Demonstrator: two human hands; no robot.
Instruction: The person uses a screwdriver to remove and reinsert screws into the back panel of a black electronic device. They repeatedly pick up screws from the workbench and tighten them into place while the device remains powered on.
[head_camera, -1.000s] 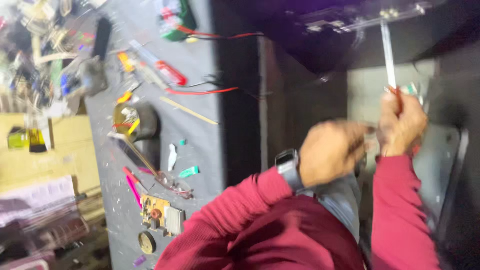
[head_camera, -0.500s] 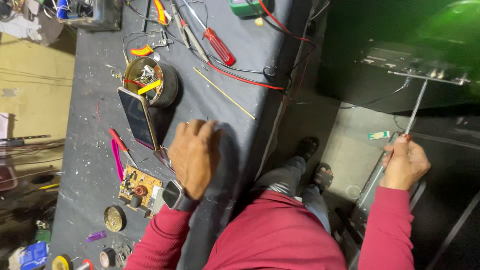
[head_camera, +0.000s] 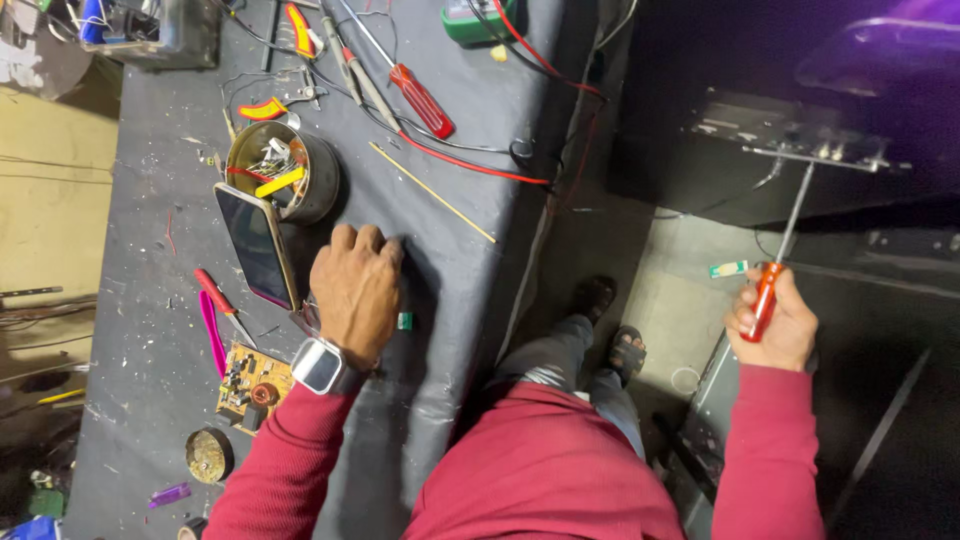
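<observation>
My left hand (head_camera: 355, 290), with a watch on its wrist, rests knuckles-up on the dark table (head_camera: 460, 260). Its fingers are curled under, so whatever lies beneath them is hidden. It sits right beside a phone (head_camera: 255, 245) leaning on a round metal tin (head_camera: 300, 185). A small green piece (head_camera: 404, 321) lies just right of the hand. My right hand (head_camera: 775, 325) is off the table, gripping a red-handled screwdriver (head_camera: 765, 300). The screwdriver's shaft reaches up to a metal bracket (head_camera: 800, 140) on a dark unit.
On the table lie a second red screwdriver (head_camera: 422, 100), red wires (head_camera: 470, 165), a thin wooden stick (head_camera: 430, 190), pink-handled cutters (head_camera: 212, 315), a circuit board (head_camera: 250, 380), a round lid (head_camera: 208, 455) and a green meter (head_camera: 480, 20). My sandalled feet (head_camera: 610, 325) stand on the floor.
My left hand left the screwdriver area, came down onto the table by the phone, and its fingers have now curled under. My right hand keeps hold of the screwdriver.
</observation>
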